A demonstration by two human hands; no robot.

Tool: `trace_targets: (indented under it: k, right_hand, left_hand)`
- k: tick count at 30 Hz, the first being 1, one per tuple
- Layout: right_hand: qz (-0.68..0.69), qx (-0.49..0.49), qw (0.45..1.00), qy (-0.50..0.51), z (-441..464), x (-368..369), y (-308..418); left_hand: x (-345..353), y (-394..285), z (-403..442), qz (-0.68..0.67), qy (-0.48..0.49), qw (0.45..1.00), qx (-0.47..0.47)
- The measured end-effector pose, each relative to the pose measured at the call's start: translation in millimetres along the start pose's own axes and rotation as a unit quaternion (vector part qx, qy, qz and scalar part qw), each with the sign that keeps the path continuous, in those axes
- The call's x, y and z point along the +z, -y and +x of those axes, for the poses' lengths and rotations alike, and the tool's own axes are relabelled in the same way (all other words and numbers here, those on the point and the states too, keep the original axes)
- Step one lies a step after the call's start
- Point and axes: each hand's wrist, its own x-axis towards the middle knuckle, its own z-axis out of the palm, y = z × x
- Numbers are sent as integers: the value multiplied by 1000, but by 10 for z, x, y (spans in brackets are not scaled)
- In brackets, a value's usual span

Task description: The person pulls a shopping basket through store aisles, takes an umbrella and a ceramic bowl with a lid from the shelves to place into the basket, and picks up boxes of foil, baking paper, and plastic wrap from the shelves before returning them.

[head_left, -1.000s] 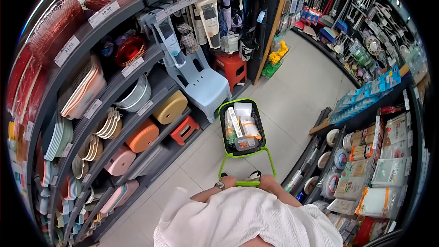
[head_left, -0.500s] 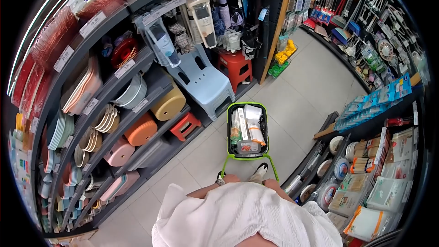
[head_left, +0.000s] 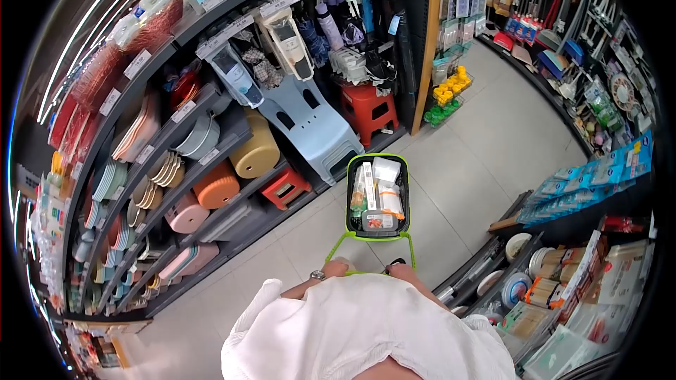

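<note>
A black basket with a green rim is on the floor in front of me, its green handle reaching back towards my body. Inside lie a long white box, a white package, a pack with an orange band and a clear tub. My left hand, below a wristwatch, is closed on the handle's left end. Closed at its right end is my right hand. The white shirt partly covers the handle's grip.
Shelves with basins and stools curve along the left. A light blue chair and a red stool stand ahead. Packaged goods fill the right shelf. Yellow and green items are by a wooden post.
The view has shifted along the aisle and turned slightly. Both hands stay at the handle, and the basket remains in front of me. The shoes seen earlier are mostly hidden now.
</note>
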Motion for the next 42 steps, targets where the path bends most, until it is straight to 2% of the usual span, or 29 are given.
trace_targets:
  k: [4, 6, 9, 13, 15, 16, 18, 19, 21, 22, 24, 27, 31, 32, 33, 34, 38, 40, 42]
  right_hand:
    - [1, -28, 1000, -9, -6, -62, -233]
    - [10, -46, 997, -63, -31, -139, -326]
    - [15, -64, 993, -95, -33, -367, -404]
    - [-14, -40, 994, -100, 76, -589, -553]
    - [0, -49, 985, -168, 146, -722, -610]
    - [-5, -48, 985, -167, 184, -802, -636]
    - [-19, -59, 974, -219, 259, -1001, -665]
    - [-24, -55, 974, -220, 305, -1091, -664]
    - [-5, -25, 979, -202, 393, -1245, -654]
    - [-11, -24, 979, -202, 433, -1344, -610]
    - [-21, 20, 996, -86, 515, -1575, -463]
    - [-40, -17, 998, -38, 806, -1614, -545]
    - [-82, -30, 996, -21, 1025, -1839, -621]
    - [-94, -40, 995, -9, 1086, -1890, -661]
    - [-108, -51, 993, 3, 1148, -1937, -698]
    - [-109, -19, 994, 25, 1179, -2054, -653]
    - [-118, -18, 991, 59, 1412, -2424, -624]
    - [-123, -39, 990, 60, 1605, -2537, -700]
    - [-107, -74, 990, 56, 1801, -2598, -802]
  left_hand:
    - [-77, -281, -39, -40, -42, 998, -27]
    - [39, -205, 142, -31, -61, 996, 54]
    - [128, -111, 436, -17, -45, 995, 85]
    - [-35, -177, 723, 19, -19, 997, 74]
    - [-249, -260, 768, -11, -69, 995, 73]
    - [-366, -294, 765, -14, -73, 994, 76]
    - [-981, -596, 465, -90, -135, 987, 7]
    - [-1163, -627, 401, -92, -137, 986, 12]
    - [-1397, -545, 308, -103, -177, 979, -17]
    - [-1233, -355, 416, -131, -212, 968, -31]
    - [-992, -52, 616, -131, -212, 968, -33]
    - [-928, 80, 676, -134, -204, 969, -44]
    - [-1024, 95, 799, -141, -178, 973, -47]
    - [-1055, 66, 848, -152, -161, 971, -88]
    - [-1130, 0, 845, -158, -160, 970, -90]
    - [-1196, -50, 857, -179, -184, 961, -106]
    - [-1217, -31, 1109, -223, -257, 929, -142]
    - [-1091, 46, 1316, -238, -320, 903, -158]
    - [-1167, 31, 1363, -244, -336, 891, -184]
